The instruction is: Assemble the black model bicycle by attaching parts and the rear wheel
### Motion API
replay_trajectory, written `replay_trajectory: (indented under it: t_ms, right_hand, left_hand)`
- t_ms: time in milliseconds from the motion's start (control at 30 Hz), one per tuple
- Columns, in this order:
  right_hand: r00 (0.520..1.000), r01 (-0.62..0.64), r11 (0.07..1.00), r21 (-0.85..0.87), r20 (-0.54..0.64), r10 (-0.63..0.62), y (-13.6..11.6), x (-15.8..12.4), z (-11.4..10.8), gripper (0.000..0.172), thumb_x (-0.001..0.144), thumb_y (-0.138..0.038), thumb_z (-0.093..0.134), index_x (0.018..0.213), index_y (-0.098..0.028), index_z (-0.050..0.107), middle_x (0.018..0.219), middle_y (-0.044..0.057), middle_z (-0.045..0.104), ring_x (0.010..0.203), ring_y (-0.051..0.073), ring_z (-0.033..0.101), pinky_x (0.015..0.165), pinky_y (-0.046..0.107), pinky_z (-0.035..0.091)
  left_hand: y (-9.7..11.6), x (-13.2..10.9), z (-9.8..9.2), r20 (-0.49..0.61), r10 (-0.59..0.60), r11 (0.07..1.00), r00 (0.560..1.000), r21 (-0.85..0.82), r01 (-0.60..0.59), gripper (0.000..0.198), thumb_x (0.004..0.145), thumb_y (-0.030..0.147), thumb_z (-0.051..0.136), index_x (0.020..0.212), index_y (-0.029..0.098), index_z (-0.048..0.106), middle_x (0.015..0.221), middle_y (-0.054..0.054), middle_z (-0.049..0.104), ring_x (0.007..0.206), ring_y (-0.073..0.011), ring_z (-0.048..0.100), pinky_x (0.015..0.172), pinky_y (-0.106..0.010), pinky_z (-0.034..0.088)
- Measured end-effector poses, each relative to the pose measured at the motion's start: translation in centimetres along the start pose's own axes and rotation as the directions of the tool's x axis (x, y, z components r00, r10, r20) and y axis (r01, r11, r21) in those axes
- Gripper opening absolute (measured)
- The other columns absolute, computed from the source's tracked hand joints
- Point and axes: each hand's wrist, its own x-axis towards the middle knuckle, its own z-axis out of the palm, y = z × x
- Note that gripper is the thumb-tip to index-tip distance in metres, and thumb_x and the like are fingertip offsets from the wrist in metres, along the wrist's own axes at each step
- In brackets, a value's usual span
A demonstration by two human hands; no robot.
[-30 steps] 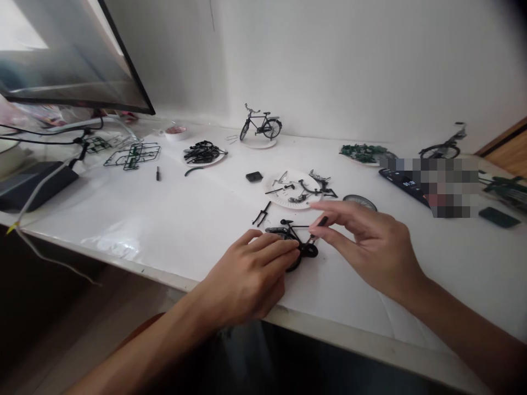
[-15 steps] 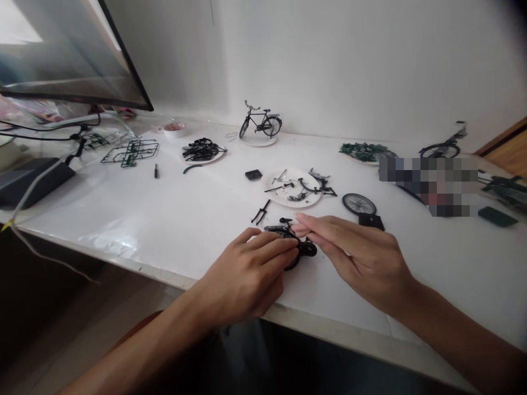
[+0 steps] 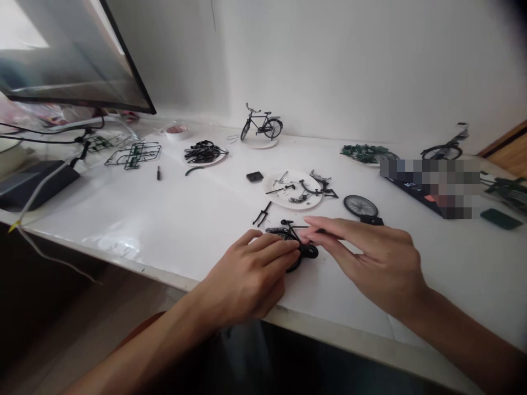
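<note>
In the head view, the left hand (image 3: 245,272) lies over a miniature black bicycle frame (image 3: 288,230), its fingers (image 3: 275,248) curled close together across the frame, pressing it against the white table (image 3: 164,219) near the front edge. A black wheel (image 3: 294,266) shows under those fingers, and a round black disc (image 3: 308,251) sits at the frame's lower part. The right hand (image 3: 374,269) reaches in from the right, its fingers (image 3: 329,233) stretched out and held near one another, with the tips at the top of the frame; whether they pinch a small part there, I cannot tell. Both hands are at close work on this one small frame.

Just beyond it lie a loose black fork (image 3: 262,214) and a spoked wheel (image 3: 360,206). A paper plate (image 3: 275,198) holds small black and silver parts. Further back, another plate (image 3: 218,159) carries a heap of black parts, a third plate (image 3: 393,157) carries green parts, and a finished model bicycle (image 3: 263,123) stands on a fourth plate (image 3: 257,144).
</note>
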Motion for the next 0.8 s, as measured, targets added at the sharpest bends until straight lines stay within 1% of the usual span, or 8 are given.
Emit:
replay_trajectory:
  t_ms: [67, 200, 400, 467, 533, 633, 700, 800]
  right_hand:
    - [0.999, 0.008, 0.999, -0.052, -0.03, -0.01, 0.05, 0.03, 0.0, 0.029, 0.088, -0.015, 0.07, 0.115, -0.026, 0.071, 0.099, 0.001, 0.079, 0.079, 0.018, 0.076, 0.075, 0.03, 0.064]
    - [0.995, -0.04, 0.996, 0.082, 0.095, 0.032, -0.05, 0.15, -0.12, 0.033, 0.094, -0.011, 0.058, 0.124, -0.023, 0.066, 0.111, 0.002, 0.077, 0.094, 0.019, 0.075, 0.088, 0.033, 0.062]
    - [1.0, -0.03, 0.999, -0.013, -0.003, 0.03, -0.4, -0.05, 0.42, 0.012, 0.089, -0.019, 0.069, 0.1, -0.025, 0.072, 0.089, 0.0, 0.079, 0.074, 0.017, 0.075, 0.072, 0.027, 0.062]
    - [0.999, -0.029, 1.0, 0.009, 0.038, 0.029, -0.22, -0.22, 0.54, 0.024, 0.093, -0.017, 0.064, 0.115, -0.025, 0.069, 0.096, 0.001, 0.079, 0.08, 0.017, 0.075, 0.077, 0.028, 0.062]
    - [0.995, -0.043, 0.996, 0.074, 0.095, 0.036, 0.02, -0.33, 0.46, 0.039, 0.097, -0.013, 0.056, 0.133, -0.024, 0.058, 0.114, 0.003, 0.075, 0.094, 0.017, 0.074, 0.087, 0.031, 0.061]
    - [0.985, -0.048, 0.984, 0.174, 0.171, 0.018, 0.16, -0.24, 0.13, 0.045, 0.099, -0.01, 0.047, 0.141, -0.023, 0.052, 0.132, 0.005, 0.066, 0.112, 0.017, 0.068, 0.1, 0.036, 0.056]
    - [0.986, -0.053, 0.98, 0.191, 0.165, 0.021, 0.08, -0.05, -0.02, 0.041, 0.098, -0.008, 0.049, 0.135, -0.023, 0.058, 0.125, 0.004, 0.071, 0.11, 0.017, 0.069, 0.1, 0.034, 0.057]
    - [0.995, -0.079, 0.989, 0.127, 0.075, 0.07, -0.04, 0.17, 0.08, 0.031, 0.094, -0.01, 0.059, 0.119, -0.024, 0.068, 0.104, 0.001, 0.078, 0.091, 0.016, 0.075, 0.087, 0.029, 0.062]
  left_hand:
    - [0.01, -0.02, 0.02, -0.003, 0.004, 1.0, 1.0, -0.001, -0.004, 0.038, 0.095, 0.014, 0.048, 0.132, 0.01, 0.054, 0.138, -0.009, 0.059, 0.124, -0.025, 0.054, 0.104, -0.043, 0.043]
    - [-0.02, 0.04, 0.03, 0.021, -0.003, 1.0, 1.0, 0.0, 0.003, 0.04, 0.093, 0.013, 0.049, 0.132, 0.011, 0.054, 0.138, -0.01, 0.059, 0.125, -0.0255, 0.054, 0.106, -0.045, 0.043]
    - [0.01, 0.07, -0.02, 0.021, 0.001, 1.0, 1.0, 0.002, -0.001, 0.039, 0.094, 0.013, 0.045, 0.133, 0.012, 0.054, 0.137, -0.011, 0.06, 0.125, -0.0268, 0.055, 0.104, -0.046, 0.043]
    - [0.02, 0.08, -0.02, 0.018, -0.006, 1.0, 1.0, 0.002, 0.005, 0.039, 0.095, 0.015, 0.046, 0.133, 0.013, 0.054, 0.137, -0.012, 0.06, 0.125, -0.0273, 0.055, 0.104, -0.047, 0.044]
    - [0.01, 0.1, -0.01, 0.013, -0.006, 1.0, 1.0, 0.004, 0.006, 0.039, 0.094, 0.014, 0.047, 0.132, 0.013, 0.055, 0.137, -0.012, 0.06, 0.124, -0.0272, 0.056, 0.103, -0.047, 0.045]
    - [-0.04, 0.13, 0.02, 0.014, 0.001, 1.0, 1.0, 0.006, -0.001, 0.039, 0.093, 0.013, 0.047, 0.131, 0.012, 0.056, 0.138, -0.012, 0.06, 0.124, -0.0265, 0.056, 0.104, -0.046, 0.044]
    - [-0.06, 0.14, 0.03, 0.013, -0.001, 1.0, 1.0, 0.011, 0.001, 0.038, 0.094, 0.014, 0.046, 0.131, 0.012, 0.056, 0.138, -0.012, 0.059, 0.124, -0.0267, 0.056, 0.104, -0.046, 0.044]
    - [-0.03, 0.14, -0.01, 0.001, -0.004, 1.0, 1.0, 0.008, 0.004, 0.038, 0.095, 0.015, 0.047, 0.131, 0.012, 0.055, 0.137, -0.011, 0.06, 0.123, -0.0266, 0.056, 0.103, -0.046, 0.045]
